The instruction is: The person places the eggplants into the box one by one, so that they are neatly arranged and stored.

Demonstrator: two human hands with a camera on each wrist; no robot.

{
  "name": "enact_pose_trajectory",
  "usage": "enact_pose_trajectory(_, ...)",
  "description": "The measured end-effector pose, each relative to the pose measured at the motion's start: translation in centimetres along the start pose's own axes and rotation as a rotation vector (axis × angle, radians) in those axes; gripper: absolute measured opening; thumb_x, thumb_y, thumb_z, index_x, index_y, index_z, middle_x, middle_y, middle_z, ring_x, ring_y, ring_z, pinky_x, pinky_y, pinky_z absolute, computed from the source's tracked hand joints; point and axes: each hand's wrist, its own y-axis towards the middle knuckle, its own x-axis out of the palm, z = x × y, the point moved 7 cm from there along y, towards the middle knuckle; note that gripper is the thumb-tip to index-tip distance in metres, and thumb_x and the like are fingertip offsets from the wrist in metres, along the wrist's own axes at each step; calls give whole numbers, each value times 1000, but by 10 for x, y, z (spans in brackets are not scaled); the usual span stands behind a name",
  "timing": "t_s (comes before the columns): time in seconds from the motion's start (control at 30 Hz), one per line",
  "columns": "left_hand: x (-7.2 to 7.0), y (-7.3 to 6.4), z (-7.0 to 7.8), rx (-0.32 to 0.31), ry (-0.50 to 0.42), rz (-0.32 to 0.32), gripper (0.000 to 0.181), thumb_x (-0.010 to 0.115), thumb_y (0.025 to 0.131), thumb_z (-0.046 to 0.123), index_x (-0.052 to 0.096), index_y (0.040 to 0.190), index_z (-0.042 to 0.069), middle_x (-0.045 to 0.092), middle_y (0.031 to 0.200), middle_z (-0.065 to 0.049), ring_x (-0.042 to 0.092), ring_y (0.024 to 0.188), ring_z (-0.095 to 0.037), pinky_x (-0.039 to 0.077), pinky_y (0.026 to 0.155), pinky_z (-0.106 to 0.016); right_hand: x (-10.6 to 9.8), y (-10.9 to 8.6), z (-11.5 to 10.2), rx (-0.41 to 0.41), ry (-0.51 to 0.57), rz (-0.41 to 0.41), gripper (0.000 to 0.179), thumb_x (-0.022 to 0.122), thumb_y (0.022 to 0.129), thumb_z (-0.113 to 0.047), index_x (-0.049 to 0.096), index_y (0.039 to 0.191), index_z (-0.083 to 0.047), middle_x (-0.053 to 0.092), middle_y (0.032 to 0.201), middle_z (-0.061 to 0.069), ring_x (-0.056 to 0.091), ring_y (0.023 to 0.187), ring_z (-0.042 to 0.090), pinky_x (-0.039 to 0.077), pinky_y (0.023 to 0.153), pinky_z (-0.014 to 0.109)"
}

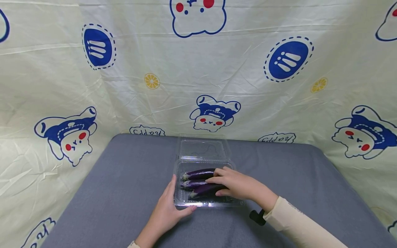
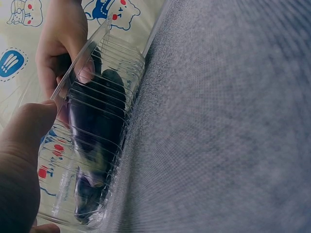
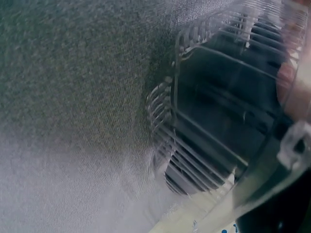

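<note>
Several glossy dark purple eggplants lie side by side in a clear plastic clamshell box, stem ends to the left. My right hand reaches in from the right and grips the front eggplant, thumb on its near side and fingers over its far side. At the box's front left corner is my left hand, thumb along the front rim and straight fingers against the left side. The left wrist view shows that thumb at the rim. Through the ribbed wall, dark eggplants appear in the right wrist view.
The box's clear lid is folded back toward the far table edge. A grey cloth covers the table. Behind it hangs a pale printed curtain. A black wrist device sits under the right wrist.
</note>
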Motion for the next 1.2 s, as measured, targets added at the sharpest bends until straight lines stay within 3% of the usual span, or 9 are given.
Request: enact_pose_trajectory(1.2,0,1,1,-3,1,-15,123,83,70,59,17,159,7,34,159,-19,39,143,-39,38,113,-56,11,2,-4,1,38,1,42,62,97,-34,60,138,-27,55,112,-8,43,94,7,49,80,27)
